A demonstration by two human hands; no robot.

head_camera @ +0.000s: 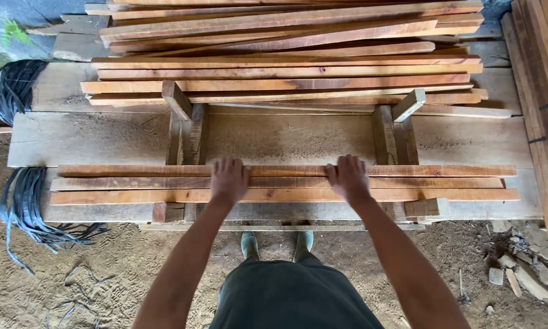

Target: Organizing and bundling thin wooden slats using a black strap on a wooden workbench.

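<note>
Three long reddish wooden slats [286, 183] lie side by side across two low wooden supports in front of me. My left hand [228, 178] rests palm down on the slats left of the middle, fingers reaching over the far slat. My right hand [347, 176] lies the same way right of the middle, fingers curled over the far slat's edge. Both hands press on the wood rather than lifting it. My feet in green boots [277, 244] stand on the dirt just below.
A large stack of similar slats [286, 55] fills the far side. The left support [186, 128] and right support [396, 131] stand on a wide grey plank [91, 137]. Black strapping bands [24, 201] lie at left, more timber [545, 91] at right, rubble [517, 271] on the ground.
</note>
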